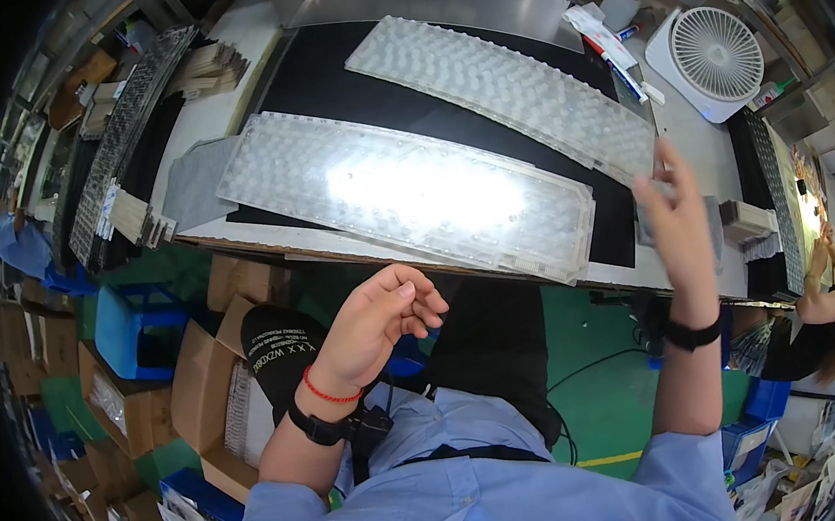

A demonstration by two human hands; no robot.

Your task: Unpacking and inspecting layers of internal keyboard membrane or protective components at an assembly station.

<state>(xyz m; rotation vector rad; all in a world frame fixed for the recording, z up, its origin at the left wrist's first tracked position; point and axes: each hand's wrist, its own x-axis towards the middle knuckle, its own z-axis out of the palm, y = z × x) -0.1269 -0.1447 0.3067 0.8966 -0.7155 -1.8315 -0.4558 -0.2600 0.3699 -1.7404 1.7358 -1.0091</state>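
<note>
Two translucent, dimpled panels lie on a black mat (pixel 319 74) on the surface (pixel 305 235), the front panel (pixel 401 194) nearer the person and the rear panel (pixel 502 92) slanting behind it, its right end near a white fan (pixel 710 62). The right hand (pixel 671 204), fingers apart, is at that end; motion blur leaves contact uncertain. The left hand (pixel 392 313), fingers loosely curled and holding nothing visible, hovers before the surface's near edge.
</note>
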